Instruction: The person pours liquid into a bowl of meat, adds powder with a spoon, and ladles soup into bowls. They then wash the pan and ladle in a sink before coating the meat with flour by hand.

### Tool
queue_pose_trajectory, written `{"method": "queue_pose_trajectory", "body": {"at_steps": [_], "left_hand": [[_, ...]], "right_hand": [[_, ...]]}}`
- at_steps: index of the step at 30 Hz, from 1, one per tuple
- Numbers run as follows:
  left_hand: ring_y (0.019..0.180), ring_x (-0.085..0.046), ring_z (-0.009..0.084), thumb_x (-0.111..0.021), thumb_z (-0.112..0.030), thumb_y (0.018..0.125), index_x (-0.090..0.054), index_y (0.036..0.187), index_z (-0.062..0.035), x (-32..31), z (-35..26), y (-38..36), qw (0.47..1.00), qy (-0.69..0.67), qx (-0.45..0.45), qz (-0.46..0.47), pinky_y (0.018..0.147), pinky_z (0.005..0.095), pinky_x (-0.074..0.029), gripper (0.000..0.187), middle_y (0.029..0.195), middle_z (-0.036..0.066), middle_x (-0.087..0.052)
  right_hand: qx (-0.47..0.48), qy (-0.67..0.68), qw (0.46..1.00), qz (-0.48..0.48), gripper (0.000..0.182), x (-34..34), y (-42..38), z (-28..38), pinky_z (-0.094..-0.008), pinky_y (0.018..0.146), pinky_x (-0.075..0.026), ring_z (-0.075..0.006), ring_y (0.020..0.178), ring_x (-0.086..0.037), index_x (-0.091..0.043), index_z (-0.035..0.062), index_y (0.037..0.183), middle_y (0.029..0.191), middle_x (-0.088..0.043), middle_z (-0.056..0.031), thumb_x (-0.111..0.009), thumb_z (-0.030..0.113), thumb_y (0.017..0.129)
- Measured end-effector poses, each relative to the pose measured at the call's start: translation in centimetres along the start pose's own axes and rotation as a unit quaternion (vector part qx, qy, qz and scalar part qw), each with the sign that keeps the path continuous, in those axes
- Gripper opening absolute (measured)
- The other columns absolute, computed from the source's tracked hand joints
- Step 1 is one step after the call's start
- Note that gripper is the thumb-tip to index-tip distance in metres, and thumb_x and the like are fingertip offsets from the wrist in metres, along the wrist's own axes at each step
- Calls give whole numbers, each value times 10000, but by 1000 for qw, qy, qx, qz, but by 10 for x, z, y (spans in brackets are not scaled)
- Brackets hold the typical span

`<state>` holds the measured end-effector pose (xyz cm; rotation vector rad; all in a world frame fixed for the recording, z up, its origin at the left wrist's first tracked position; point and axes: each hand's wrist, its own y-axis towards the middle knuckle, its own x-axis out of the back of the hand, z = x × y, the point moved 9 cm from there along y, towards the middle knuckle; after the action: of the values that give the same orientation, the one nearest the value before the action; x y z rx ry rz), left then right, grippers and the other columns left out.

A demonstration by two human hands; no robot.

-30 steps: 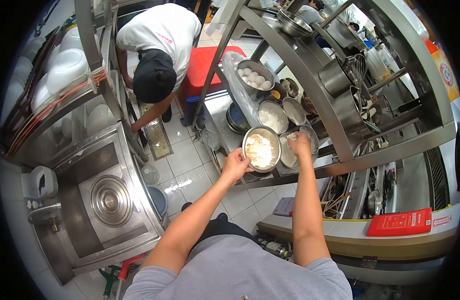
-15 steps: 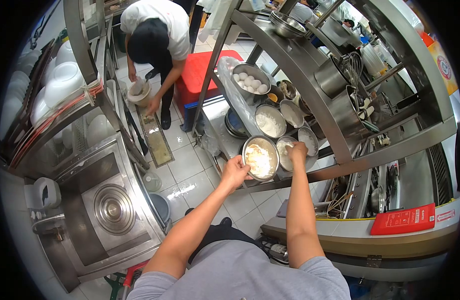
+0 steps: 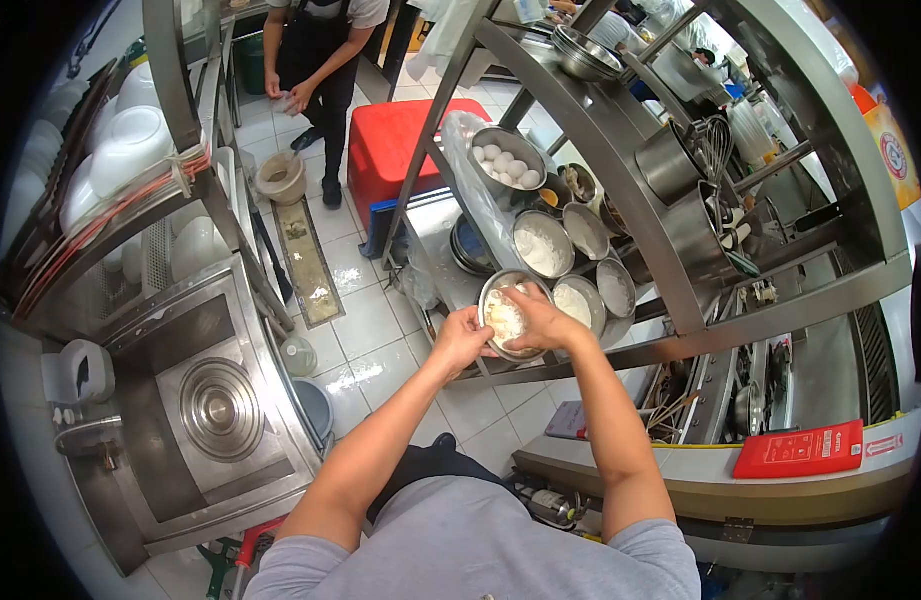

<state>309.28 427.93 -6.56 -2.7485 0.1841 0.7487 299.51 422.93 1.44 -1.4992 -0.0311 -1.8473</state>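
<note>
My left hand (image 3: 463,342) grips the near-left rim of a round metal bowl (image 3: 496,284). Inside it lies a white powder (image 3: 505,316) with a yellowish tint in places. My right hand (image 3: 547,322) reaches in from the right, thumb and fingers spread over the powder; some fingertips are hidden. Just right of it stands a metal bowl of white powder (image 3: 573,302), with another powder bowl (image 3: 543,246) behind. A pale-filled bowl (image 3: 617,288) is farther right. Beyond them, a metal bowl (image 3: 481,180) holds several white eggs (image 3: 505,164).
A steel shelf frame (image 3: 606,170) rises on the right, its lower bar close to my right forearm. On the left is a steel sink (image 3: 186,400). Another person (image 3: 326,70) stands past a red bin (image 3: 396,150). A red box (image 3: 799,450) lies on the right counter.
My right hand has moved left from the neighbouring powder bowl into the bowl that my left hand holds. The other person has straightened up and let go of the tub on the floor.
</note>
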Motion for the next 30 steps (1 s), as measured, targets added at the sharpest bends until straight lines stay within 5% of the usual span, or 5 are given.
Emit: {"method": "queue_pose_trajectory", "body": {"at_steps": [5,14,20,28,30], "left_hand": [[767,-690,192,-572,-3,875,-553,1072,44,15,0,-6,999,-40,9,-16,649,310,-626,204,895,76,-626],[738,-653,162,-551,5,877,-567,1031,52,37,5,0,996,-60,29,-66,657,304,-635,162,856,52,-559],[724,-651,158,-537,22,874,-564,1025,52,45,-4,2,991,-80,18,-105,647,302,-634,156,842,52,-559],[803,-671,174,-523,51,867,-557,1043,30,38,8,-1,991,-64,-20,-120,684,323,-636,180,908,70,-608],[825,-670,166,-516,41,872,-558,1058,20,33,10,-2,990,-54,-27,-124,681,313,-632,192,949,73,-630]], "right_hand": [[13,-38,999,-22,983,-25,27,11,-461,1031,-400,-470,1221,-465,-349,170,1411,1266,-484,-317,-851,216,567],[33,-28,980,-195,390,23,32,37,-453,856,-496,-446,984,-604,-682,-5,1007,1078,-596,-264,-742,-32,623],[83,17,983,-166,460,29,30,38,-399,905,-491,-391,1055,-609,-663,-19,1086,1110,-634,-254,-754,38,638],[-198,169,960,-104,1029,0,54,-10,-362,997,-453,-359,1178,-568,-411,-70,1347,1258,-558,-294,-845,454,575],[-205,151,960,-114,1046,-19,69,-17,-365,962,-471,-339,1144,-587,-379,-84,1369,1254,-564,-271,-854,398,571]]}}
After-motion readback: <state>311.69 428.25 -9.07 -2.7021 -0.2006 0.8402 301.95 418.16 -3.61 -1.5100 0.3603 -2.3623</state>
